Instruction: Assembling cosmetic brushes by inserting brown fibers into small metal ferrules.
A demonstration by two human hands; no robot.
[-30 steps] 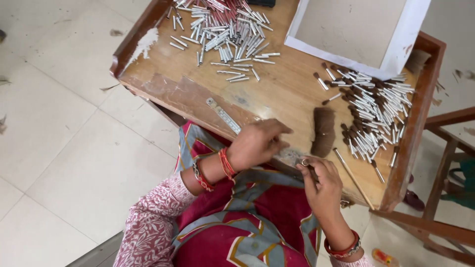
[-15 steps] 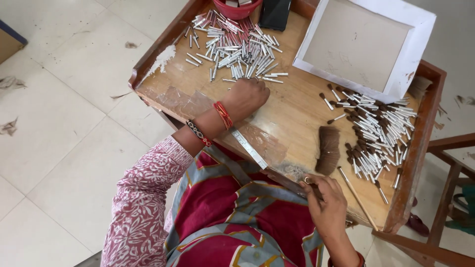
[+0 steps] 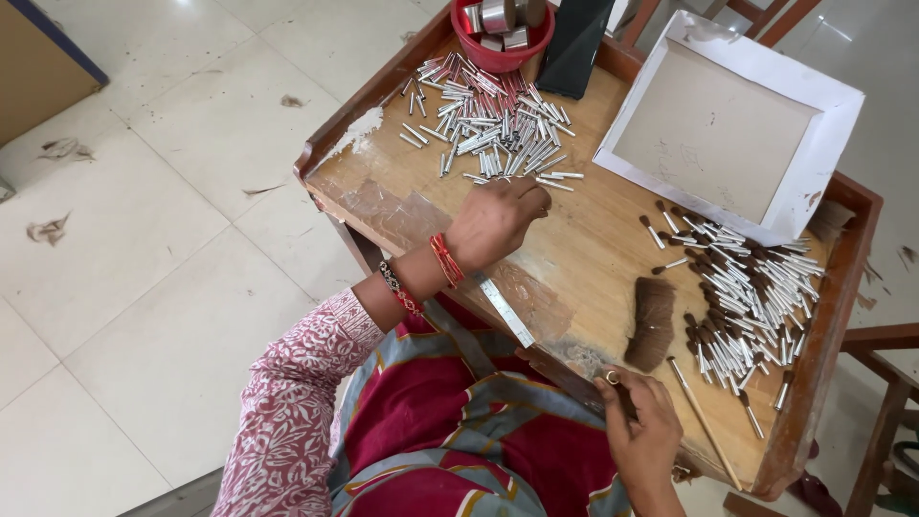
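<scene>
The left hand (image 3: 498, 222) curls over hidden metal tubes (image 3: 498, 129); the right hand (image 3: 643, 429) pinches a half-hidden brush (image 3: 617, 389).

Your left hand (image 3: 498, 222) rests, fingers curled, at the near edge of the loose heap of short silver metal tubes (image 3: 493, 120) scattered flat across the wooden tray, while your right hand (image 3: 639, 426) pinches a small brown-tufted piece (image 3: 616, 384) at the tray's near rim.

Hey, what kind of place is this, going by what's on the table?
Probably a small hand-assembly workshop for brushes. A wooden work table holds a heap of empty metal tubes, a pile of tubes fitted with dark bristles, and a loose tuft of brown hair.
</scene>
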